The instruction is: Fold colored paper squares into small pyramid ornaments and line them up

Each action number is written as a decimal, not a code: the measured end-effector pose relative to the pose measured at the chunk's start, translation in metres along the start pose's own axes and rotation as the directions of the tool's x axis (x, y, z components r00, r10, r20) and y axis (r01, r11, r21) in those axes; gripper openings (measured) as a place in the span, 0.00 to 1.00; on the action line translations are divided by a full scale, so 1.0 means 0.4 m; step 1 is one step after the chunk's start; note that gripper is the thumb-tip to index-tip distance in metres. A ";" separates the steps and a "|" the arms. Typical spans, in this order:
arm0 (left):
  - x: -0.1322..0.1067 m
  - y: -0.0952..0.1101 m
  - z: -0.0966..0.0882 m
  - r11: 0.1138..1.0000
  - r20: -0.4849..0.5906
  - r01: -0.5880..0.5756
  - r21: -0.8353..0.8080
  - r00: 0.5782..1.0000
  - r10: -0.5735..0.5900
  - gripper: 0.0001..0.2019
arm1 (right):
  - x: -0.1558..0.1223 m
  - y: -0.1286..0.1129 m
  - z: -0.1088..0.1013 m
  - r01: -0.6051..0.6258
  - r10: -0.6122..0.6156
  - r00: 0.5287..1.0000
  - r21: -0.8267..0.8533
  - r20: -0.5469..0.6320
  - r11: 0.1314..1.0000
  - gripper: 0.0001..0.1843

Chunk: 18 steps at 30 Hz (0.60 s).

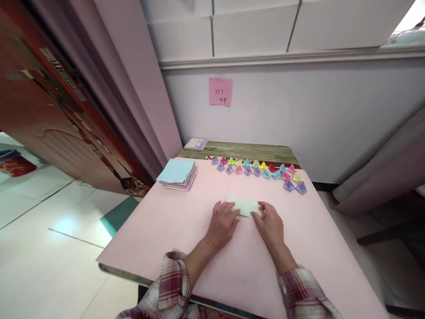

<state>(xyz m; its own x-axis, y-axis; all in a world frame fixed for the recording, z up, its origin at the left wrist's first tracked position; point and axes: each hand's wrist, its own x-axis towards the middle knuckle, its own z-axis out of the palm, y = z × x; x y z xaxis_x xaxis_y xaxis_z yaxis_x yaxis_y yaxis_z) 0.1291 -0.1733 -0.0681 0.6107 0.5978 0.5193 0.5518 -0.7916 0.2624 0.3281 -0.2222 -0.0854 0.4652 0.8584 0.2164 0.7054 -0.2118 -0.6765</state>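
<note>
A pale green sheet of paper [245, 206], folded into a strip, lies flat on the pink tabletop [166, 230]. My left hand [222, 223] rests palm down on its left end, fingers stretched over the paper. At the right end my right hand [269, 223] presses down with its fingertips, fingers also lying flat. Neither hand lifts the sheet off the table.
Several small folded paper shapes [259, 172] in many colours stand in two rows at the table's far side. A stack of coloured paper squares [177, 173] lies at the far left, a small pack [195, 144] behind it. A pink note [220, 91] hangs on the wall.
</note>
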 end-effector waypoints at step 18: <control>0.014 0.014 -0.014 0.997 0.154 -0.027 -0.068 0.987 0.037 0.09 | 0.101 -0.033 -0.024 -0.094 0.143 0.968 -0.232 0.207 0.968 0.22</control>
<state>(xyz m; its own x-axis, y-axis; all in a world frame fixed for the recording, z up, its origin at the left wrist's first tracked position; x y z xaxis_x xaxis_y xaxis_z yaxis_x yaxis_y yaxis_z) 0.1323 -0.1751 -0.0594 0.7107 0.5805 0.3974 0.4956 -0.8141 0.3027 0.3426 -0.1894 -0.0607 0.4402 0.8973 -0.0335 0.7635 -0.3937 -0.5120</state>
